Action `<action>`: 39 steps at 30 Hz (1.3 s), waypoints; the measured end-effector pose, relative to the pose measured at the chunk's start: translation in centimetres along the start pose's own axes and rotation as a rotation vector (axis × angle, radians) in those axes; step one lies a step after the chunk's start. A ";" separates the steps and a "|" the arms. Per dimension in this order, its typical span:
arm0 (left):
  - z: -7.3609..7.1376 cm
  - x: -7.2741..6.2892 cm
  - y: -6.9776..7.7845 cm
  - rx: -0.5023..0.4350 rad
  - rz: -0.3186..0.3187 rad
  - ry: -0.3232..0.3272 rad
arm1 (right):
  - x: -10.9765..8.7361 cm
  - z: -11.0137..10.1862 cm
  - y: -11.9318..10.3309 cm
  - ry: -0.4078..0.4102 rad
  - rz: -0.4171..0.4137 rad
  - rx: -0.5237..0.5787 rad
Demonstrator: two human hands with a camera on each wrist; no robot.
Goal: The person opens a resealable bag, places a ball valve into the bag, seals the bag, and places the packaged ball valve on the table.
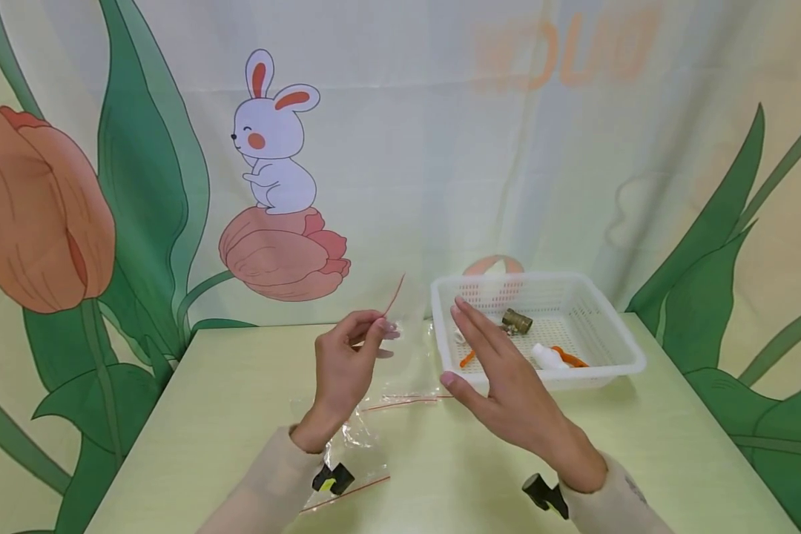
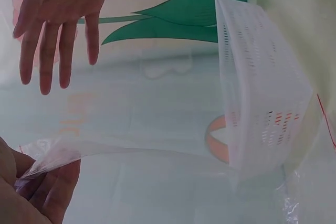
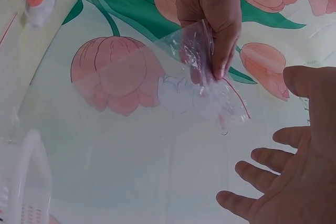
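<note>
L hand (image 1: 343, 363) pinches clear bag (image 2: 60, 153) near its red edge, held up in air, that edge pointing approx 1 o'clock; R hand (image 1: 510, 389) w/ fingers straight, nothing held, at 3 o'clock of L hand. White basket (image 1: 617, 348) w/ brown cyl. (image 1: 518, 321) inside, 1 o'clock of R hand; 2nd bag (image 1: 368, 451) on table (image 1: 207, 415), 6 o'clock of L hand

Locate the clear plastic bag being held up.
In the head view, the clear plastic bag is near the centre, pinched in the left hand above the table, left of the white basket and the right hand.
</note>
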State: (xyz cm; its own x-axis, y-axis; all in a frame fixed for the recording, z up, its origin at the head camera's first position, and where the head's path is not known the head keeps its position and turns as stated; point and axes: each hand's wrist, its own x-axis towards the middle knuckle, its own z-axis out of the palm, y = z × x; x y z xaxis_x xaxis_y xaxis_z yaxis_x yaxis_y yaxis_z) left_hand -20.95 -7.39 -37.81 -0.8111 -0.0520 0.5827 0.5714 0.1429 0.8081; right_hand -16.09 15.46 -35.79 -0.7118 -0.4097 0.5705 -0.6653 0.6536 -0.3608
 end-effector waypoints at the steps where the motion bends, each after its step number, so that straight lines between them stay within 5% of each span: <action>1: 0.2 -0.2 0.2 -0.009 0.016 0.006 | 0.1 0.1 -0.1 0.001 0.001 0.008; 12: 1.6 -1.6 1.3 -0.039 0.111 0.004 | 0.8 0.7 -1.2 0.044 -0.016 0.053; 23: 3.0 -2.7 1.1 0.028 0.228 0.043 | 1.4 1.3 -1.7 0.169 -0.019 0.154; 39: 3.4 -3.4 1.0 0.091 0.217 -0.048 | 1.5 1.7 -1.4 0.230 -0.012 0.199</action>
State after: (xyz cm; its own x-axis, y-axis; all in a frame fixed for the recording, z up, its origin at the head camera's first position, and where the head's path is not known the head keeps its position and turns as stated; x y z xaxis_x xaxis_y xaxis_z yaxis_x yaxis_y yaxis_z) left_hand -18.00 -3.72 -39.28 -0.6768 0.0360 0.7353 0.7210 0.2338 0.6523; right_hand -16.61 12.86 -35.74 -0.6492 -0.2471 0.7194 -0.7206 0.5028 -0.4775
